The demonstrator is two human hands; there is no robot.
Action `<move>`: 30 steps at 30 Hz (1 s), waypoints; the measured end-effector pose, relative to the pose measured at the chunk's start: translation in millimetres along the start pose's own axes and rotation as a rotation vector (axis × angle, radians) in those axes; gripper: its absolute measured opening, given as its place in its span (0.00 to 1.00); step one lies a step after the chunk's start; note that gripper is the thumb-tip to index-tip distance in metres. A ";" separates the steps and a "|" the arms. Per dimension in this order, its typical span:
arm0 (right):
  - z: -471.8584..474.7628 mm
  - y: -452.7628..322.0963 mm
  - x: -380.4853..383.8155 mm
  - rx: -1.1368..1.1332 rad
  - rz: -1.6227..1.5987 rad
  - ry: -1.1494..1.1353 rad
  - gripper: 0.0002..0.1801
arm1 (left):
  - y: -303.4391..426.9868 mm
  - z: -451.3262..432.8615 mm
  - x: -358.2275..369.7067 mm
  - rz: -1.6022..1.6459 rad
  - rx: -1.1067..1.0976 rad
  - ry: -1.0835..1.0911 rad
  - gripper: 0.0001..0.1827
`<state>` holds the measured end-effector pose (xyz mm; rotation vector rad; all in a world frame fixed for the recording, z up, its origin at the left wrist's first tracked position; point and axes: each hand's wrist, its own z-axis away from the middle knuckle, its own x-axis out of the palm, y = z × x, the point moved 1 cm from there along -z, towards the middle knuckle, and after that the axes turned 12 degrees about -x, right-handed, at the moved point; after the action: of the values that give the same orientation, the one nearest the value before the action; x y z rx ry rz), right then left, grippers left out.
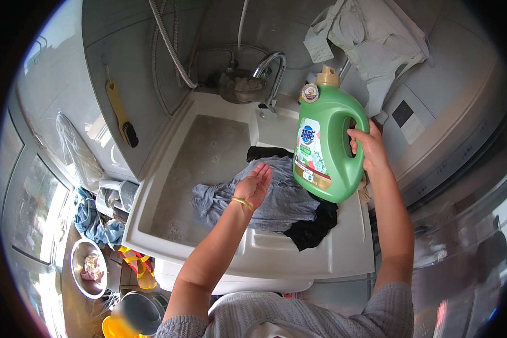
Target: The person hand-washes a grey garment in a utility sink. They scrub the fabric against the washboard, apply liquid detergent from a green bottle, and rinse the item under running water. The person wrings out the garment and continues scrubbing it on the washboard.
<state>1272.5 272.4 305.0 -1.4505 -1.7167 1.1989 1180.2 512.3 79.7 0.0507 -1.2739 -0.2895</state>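
Observation:
My right hand (369, 145) grips the handle of a large green laundry detergent jug (333, 126), which hangs upright over the right side of the laundry sink. Its gold cap (328, 76) is on top, and the front label bears writing. My left hand (255, 183), with a gold bangle at the wrist, is held palm up and holds nothing. Beneath it lies a wet grey garment (279, 203), partly in the water and partly on the washboard side. Black cloth (314, 226) shows under its edges. Cloudy water (211, 143) fills the basin of the white sink (145, 228).
A chrome faucet (274, 67) rises at the back beside a mesh strainer (241, 88). A yellow-handled brush (122, 114) hangs on the left wall, and a white bra (372, 38) hangs at upper right. A metal bowl (76, 270) and a grey bucket (145, 310) stand at lower left.

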 end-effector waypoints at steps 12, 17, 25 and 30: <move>-160.7 82.6 32.0 -0.029 0.106 0.103 0.09 | -21.0 22.8 -44.3 -0.038 -0.145 -0.023 0.21; -222.2 126.9 58.5 -0.230 0.138 0.261 0.10 | -19.8 20.7 -43.0 0.013 -0.144 -0.020 0.23; -286.5 196.4 95.6 -0.389 0.182 0.403 0.10 | -7.8 29.4 -31.5 0.071 -0.161 -0.035 0.32; -312.3 247.5 73.9 -0.510 0.216 0.460 0.13 | -5.6 24.4 -31.6 0.167 -0.158 -0.094 0.34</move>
<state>1634.5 425.8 206.4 -2.0624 -1.6234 0.4630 1147.8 517.6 56.3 -0.2059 -1.3361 -0.2499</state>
